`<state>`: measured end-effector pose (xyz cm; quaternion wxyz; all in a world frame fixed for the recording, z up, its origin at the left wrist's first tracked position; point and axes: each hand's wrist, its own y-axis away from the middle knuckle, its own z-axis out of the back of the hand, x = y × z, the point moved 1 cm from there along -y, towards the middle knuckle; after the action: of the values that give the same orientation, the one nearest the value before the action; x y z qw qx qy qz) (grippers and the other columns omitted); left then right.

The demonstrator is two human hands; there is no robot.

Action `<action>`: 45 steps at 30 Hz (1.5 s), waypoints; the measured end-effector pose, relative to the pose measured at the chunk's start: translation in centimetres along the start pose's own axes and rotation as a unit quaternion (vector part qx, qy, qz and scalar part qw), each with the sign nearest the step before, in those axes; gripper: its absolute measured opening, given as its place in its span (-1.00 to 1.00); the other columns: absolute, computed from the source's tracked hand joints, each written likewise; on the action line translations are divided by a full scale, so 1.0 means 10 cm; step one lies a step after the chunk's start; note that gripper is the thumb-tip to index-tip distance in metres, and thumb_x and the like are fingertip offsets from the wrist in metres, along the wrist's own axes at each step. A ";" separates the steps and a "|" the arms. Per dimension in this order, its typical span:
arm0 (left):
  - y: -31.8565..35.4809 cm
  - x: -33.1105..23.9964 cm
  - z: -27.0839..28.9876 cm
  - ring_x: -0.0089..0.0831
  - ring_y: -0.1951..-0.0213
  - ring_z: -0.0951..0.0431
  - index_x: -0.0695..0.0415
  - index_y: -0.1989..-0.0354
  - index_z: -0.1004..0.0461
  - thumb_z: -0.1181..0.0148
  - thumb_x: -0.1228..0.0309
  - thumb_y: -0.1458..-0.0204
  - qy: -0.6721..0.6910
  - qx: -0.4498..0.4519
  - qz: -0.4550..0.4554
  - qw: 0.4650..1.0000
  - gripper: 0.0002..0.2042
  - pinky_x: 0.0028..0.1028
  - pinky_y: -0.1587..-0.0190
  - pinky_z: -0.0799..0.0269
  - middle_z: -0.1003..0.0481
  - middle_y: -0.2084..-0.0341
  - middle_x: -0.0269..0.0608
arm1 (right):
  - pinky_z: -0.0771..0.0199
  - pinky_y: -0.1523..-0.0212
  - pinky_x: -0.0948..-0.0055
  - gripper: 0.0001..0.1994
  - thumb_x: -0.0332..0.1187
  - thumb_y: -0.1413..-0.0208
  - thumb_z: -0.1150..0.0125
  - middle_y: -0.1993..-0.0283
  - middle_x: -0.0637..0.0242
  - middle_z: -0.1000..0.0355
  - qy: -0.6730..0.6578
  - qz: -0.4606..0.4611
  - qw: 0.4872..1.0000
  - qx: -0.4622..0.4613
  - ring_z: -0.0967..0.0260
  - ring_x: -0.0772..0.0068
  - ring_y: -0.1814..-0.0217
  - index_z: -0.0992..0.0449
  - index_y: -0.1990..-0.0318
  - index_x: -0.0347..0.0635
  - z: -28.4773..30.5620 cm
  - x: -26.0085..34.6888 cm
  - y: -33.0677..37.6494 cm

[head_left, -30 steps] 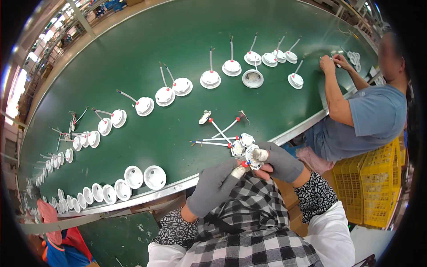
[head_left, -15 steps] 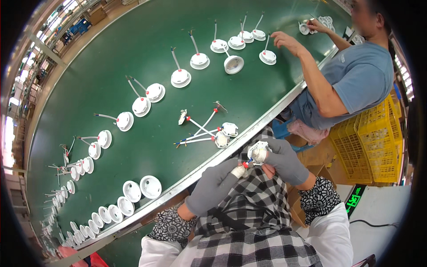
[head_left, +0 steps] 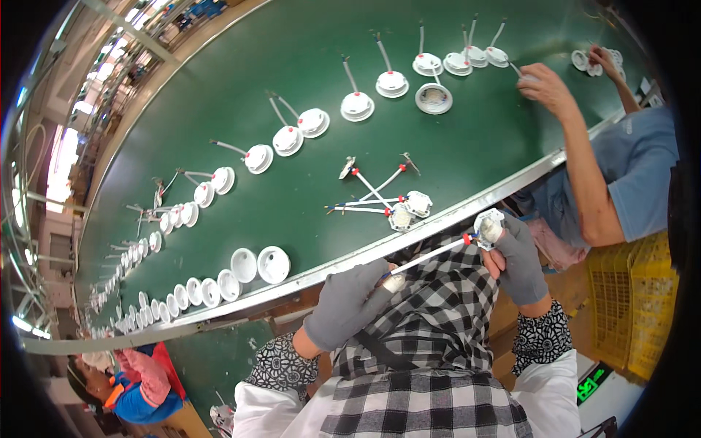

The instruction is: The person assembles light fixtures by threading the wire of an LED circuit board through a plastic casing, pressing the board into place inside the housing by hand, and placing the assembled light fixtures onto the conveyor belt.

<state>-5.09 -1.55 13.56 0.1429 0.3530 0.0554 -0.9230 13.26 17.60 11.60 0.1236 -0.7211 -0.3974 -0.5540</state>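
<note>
Lamp part [head_left: 488, 228] (gloved grips) off table edge [head_left: 409, 237].

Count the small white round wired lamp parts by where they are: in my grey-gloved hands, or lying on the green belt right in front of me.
Held white round wired lamp part, right hand on its head, left hand on its wire: 1
Lying white round wired lamp parts on the green belt: 2
Total: 3

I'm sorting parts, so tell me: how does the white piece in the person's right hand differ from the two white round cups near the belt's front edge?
The wired piece is held in the gloved right hand off the belt; the round cups rest on the green belt. The wired piece trails a white lead to the left hand; the cups show none. Both are white.
</note>
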 end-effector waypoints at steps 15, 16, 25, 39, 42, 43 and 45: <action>0.47 0.70 0.70 -0.19 0.31 -0.50 0.12 0.21 -0.47 -0.11 0.35 -0.10 0.136 -0.061 0.106 0.983 -0.84 -0.25 0.27 -0.42 -0.50 0.27 -0.18 | -0.26 0.65 0.63 -0.82 -0.27 -0.10 -0.17 0.45 0.39 -0.40 -0.030 -0.119 0.991 0.056 -0.32 0.61 0.58 -0.46 0.24 -0.16 0.04 -0.16 -0.57; 0.32 0.79 0.97 -0.27 0.15 -0.50 0.08 0.11 -0.51 -0.11 0.31 -0.12 -0.031 -0.079 0.064 0.994 -0.78 -0.34 0.02 -0.39 -0.55 0.22 -0.26 | -0.21 0.67 0.66 -0.79 -0.24 -0.12 -0.16 0.47 0.41 -0.37 -0.054 -0.102 0.993 0.010 -0.24 0.63 0.64 -0.43 0.20 -0.16 0.05 -0.14 -0.61; 0.40 1.60 1.10 -0.23 0.09 -0.43 0.03 0.16 -0.52 -0.13 0.34 0.00 -0.281 0.042 0.107 0.953 -0.78 -0.28 -0.06 -0.23 -0.48 0.28 -0.30 | -0.10 0.72 0.62 -0.77 -0.19 -0.20 -0.05 0.68 0.44 -0.21 -0.054 -0.039 0.990 0.122 -0.05 0.60 0.81 -0.35 0.29 -0.17 -0.52 -0.28 -0.66; 0.21 0.67 0.11 -0.48 0.36 -0.49 0.26 0.07 -0.44 -0.26 0.28 0.01 0.389 -0.086 0.246 0.883 -0.62 -0.42 0.25 -0.42 -0.51 0.37 -0.25 | -0.36 0.35 0.62 -0.79 -0.38 -0.04 -0.30 0.38 0.36 -0.45 -0.073 0.201 0.976 -0.044 -0.34 0.67 0.36 -0.50 0.27 -0.34 -1.37 -0.93 -0.34; 0.29 0.62 -0.01 -0.38 -0.04 -0.39 0.17 -0.18 -0.19 -0.44 0.12 0.15 0.418 -0.001 0.091 0.904 -0.24 -0.36 -0.10 -0.31 -0.37 0.02 -0.10 | -0.42 0.28 0.58 -0.73 -0.39 -0.03 -0.31 0.32 0.33 -0.47 -0.058 0.133 0.989 0.014 -0.39 0.62 0.30 -0.47 0.16 -0.35 -1.17 -0.77 -0.32; 0.31 0.58 -0.02 -0.38 -0.04 -0.39 0.17 -0.18 -0.19 -0.44 0.12 0.15 0.420 0.001 0.095 0.903 -0.24 -0.36 -0.10 -0.31 -0.37 0.02 -0.10 | -0.42 0.28 0.58 -0.73 -0.39 -0.03 -0.31 0.32 0.33 -0.47 -0.057 0.129 0.990 0.012 -0.39 0.62 0.30 -0.47 0.16 -0.35 -1.14 -0.82 -0.29; 0.26 0.40 0.00 -0.28 -0.06 -0.43 0.16 -0.16 -0.21 -0.47 0.08 0.21 0.331 0.021 0.095 0.939 -0.21 -0.31 -0.11 -0.32 -0.39 0.02 -0.10 | -0.47 0.19 0.53 -0.65 -0.42 -0.03 -0.29 0.23 0.29 -0.49 -0.069 0.124 0.990 0.001 -0.43 0.59 0.22 -0.41 0.03 -0.35 -1.05 -0.94 -0.23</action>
<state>-7.17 -4.95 10.88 0.1958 0.6450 0.0468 -0.7372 3.66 8.53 6.29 0.1646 -0.8014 -0.3129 -0.4825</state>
